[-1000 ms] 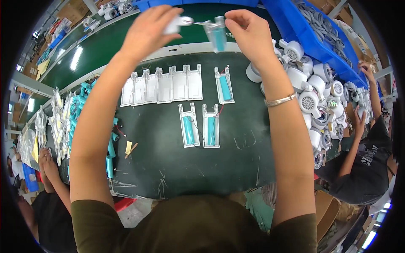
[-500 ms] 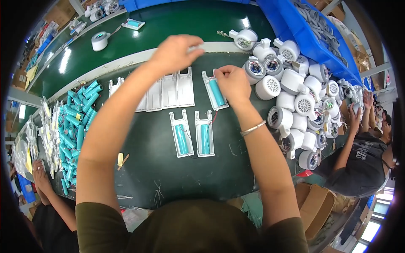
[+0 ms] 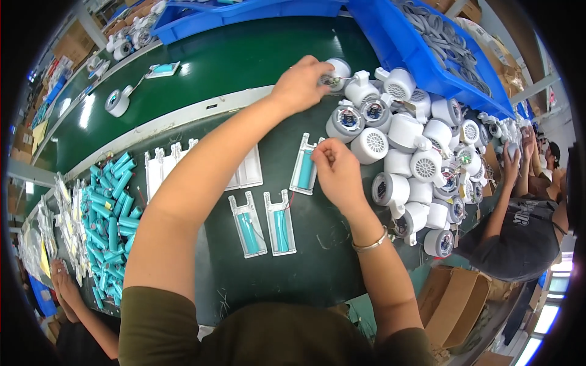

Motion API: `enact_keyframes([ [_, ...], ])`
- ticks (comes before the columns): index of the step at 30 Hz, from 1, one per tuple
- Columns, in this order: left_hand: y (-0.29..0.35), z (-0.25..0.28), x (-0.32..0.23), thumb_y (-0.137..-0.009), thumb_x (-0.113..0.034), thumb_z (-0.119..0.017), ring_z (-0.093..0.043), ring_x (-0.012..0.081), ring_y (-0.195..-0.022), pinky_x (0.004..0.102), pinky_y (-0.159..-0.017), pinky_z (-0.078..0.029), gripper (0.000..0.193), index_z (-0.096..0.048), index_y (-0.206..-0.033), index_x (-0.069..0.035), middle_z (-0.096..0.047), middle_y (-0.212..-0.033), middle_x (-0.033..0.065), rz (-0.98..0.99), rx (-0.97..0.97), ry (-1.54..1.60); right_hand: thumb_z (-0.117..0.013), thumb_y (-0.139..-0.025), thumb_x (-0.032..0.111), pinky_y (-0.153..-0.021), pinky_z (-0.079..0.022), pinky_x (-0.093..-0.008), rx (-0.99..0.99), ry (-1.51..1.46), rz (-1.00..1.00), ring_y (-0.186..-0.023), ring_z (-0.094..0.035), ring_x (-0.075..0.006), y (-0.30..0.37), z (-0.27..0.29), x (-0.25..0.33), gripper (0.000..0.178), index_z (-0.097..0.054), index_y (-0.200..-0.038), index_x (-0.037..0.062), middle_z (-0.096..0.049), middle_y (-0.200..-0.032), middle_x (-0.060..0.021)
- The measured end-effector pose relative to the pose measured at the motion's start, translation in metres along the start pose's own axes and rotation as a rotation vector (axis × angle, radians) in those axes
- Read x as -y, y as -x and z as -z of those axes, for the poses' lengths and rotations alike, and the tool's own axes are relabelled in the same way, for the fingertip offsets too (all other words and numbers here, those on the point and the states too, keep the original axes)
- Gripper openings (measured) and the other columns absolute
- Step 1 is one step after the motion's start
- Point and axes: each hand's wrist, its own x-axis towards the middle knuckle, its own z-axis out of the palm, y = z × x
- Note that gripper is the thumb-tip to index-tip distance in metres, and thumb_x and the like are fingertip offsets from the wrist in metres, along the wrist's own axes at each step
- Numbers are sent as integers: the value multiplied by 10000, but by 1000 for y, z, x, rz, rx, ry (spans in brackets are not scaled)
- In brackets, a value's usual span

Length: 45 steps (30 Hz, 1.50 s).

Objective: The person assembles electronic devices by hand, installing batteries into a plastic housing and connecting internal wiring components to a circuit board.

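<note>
My left hand [image 3: 303, 84] reaches across to the far side, its fingers closed at the near edge of a white round fan head [image 3: 337, 68] with a small circuit board. The fingers partly cover it and are a little blurred. My right hand [image 3: 337, 171] has thumb and fingers pinched together beside the top of a white half-shell [image 3: 304, 165] holding a teal cylindrical battery; what is in the pinch is hidden. Two more half-shells with batteries, a left one [image 3: 248, 226] and a right one [image 3: 280, 224], lie nearer me. Thin wires run from them.
Many fan heads [image 3: 405, 131] are heaped at the right, below a blue bin [image 3: 439, 55] of grey rings. Loose teal batteries [image 3: 113, 226] pile up at the left. Bare white shells [image 3: 247, 168] lie partly behind my left forearm. Other people's hands show at both sides.
My left hand has moved right to the fan head. My right hand has drawn slightly off the far half-shell, staying beside its top. The whole view has shifted left and down.
</note>
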Motion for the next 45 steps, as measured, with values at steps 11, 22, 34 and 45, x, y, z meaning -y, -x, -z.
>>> enact_keyframes([
  [11,14,5,-14,-811,-214,-604,-632,237,-682,321,-614,-491,184,-666,-962,-130,-642,-749,109,175,113,328,-647,-776,168,-631,-459,-304,12,-94,105,-660,-590,-216,-12,-12,-10,221,-624,-909,-7,-636,-783,-117],
  [22,23,54,-54,-787,-80,-594,-621,243,-737,315,-677,-482,211,-587,-994,-42,-617,-822,136,-34,-129,335,-575,-843,105,-686,-450,-239,129,-298,66,-753,-600,-111,22,7,9,148,-582,-825,-42,-646,-797,-79],
  [34,117,86,-100,-856,-75,-570,-585,81,-688,221,-646,-510,229,-557,-1083,-48,-584,-807,4,654,393,1330,-517,-891,117,-653,-400,-213,-51,-172,25,-719,-495,-88,94,69,-2,171,-626,-921,-11,-607,-829,-40],
  [45,136,60,-124,-861,-71,-557,-543,63,-644,202,-581,-465,220,-574,-1075,-23,-565,-770,0,605,447,1013,-605,-797,36,-680,-415,-261,-169,-182,108,-731,-536,-159,100,73,16,69,-648,-841,5,-615,-760,-68],
])
